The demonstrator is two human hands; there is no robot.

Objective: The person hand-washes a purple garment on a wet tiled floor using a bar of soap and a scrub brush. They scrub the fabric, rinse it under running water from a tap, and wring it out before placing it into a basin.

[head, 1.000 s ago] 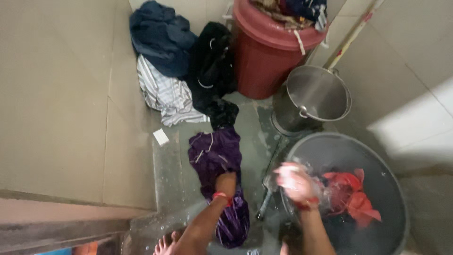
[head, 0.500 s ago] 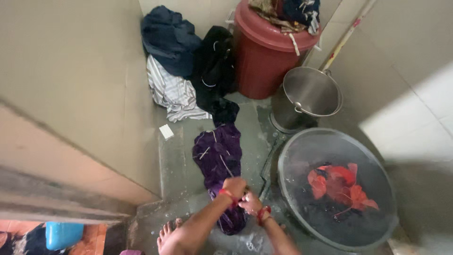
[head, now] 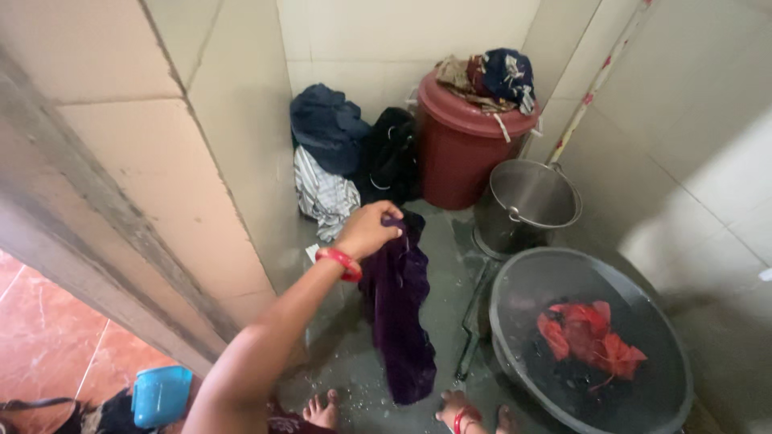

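Note:
My left hand (head: pixel 368 231), with a red bangle at the wrist, is shut on the top end of a wet dark purple garment (head: pixel 402 321) and holds it up so it hangs down to the wet grey floor. Low at the frame's bottom edge, my right hand (head: pixel 455 407), also wearing a red bangle, sits just right of the garment's lower end; its grip is hidden. My bare feet show on either side of it.
To the right, a round black basin (head: pixel 515 277) holds a red cloth (head: pixel 591 339) in water. Behind it stand a steel bucket (head: pixel 527 201) and a maroon bin (head: pixel 462 149) topped with clothes. Dark and striped clothes (head: pixel 326 161) are piled in the corner. Tiled walls close in on both sides.
My left hand has lifted the purple garment's top end off the floor and away from me. My right hand has dropped low, near my feet. The camera has tilted up.

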